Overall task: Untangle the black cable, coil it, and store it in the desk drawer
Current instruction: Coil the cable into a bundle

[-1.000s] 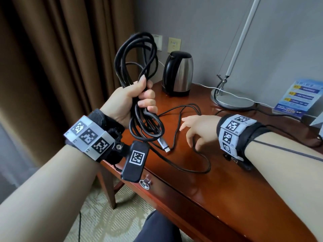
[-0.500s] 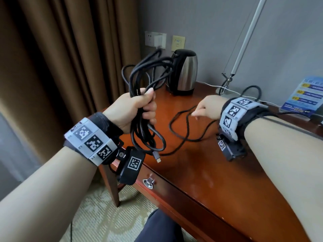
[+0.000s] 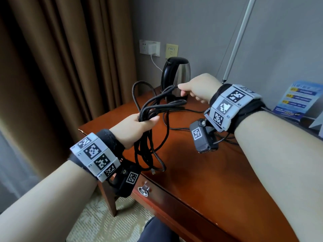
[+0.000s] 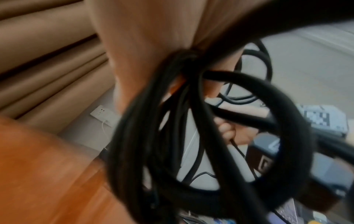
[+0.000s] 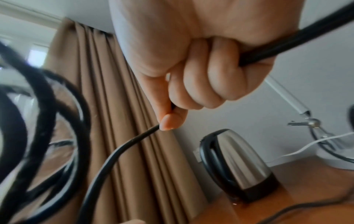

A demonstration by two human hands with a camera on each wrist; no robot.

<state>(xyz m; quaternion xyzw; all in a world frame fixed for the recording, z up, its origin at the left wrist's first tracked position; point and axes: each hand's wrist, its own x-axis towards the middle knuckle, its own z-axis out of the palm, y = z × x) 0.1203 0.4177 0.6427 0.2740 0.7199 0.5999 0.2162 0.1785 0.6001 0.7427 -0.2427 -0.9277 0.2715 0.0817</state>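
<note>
My left hand [image 3: 138, 127] grips a bundle of several loops of the black cable [image 3: 148, 149] above the desk's left corner; the loops hang below my fist, and one plug end [image 3: 153, 172] dangles by the desk edge. In the left wrist view the loops [image 4: 172, 136] fill the frame, blurred. My right hand [image 3: 195, 89], raised in front of the kettle, holds a free strand of the cable [image 5: 122, 148] in its curled fingers, pinched at the thumb tip. That strand runs from the bundle to my right hand. The desk drawer [image 3: 167, 205] is closed, its metal pull [image 3: 144, 189] below my left wrist.
A steel kettle [image 3: 176, 74] stands at the back of the wooden desk [image 3: 201, 172]. A lamp pole [image 3: 237, 41] rises at the right and a blue leaflet [image 3: 297, 98] leans on the wall. Thin cables [image 3: 183, 128] lie on the desk. Brown curtains [image 3: 70, 58] hang left.
My left hand has lowered and tipped the bundle forward, so the loops now hang down. My right hand has risen off the desk, pulling a strand up toward the kettle.
</note>
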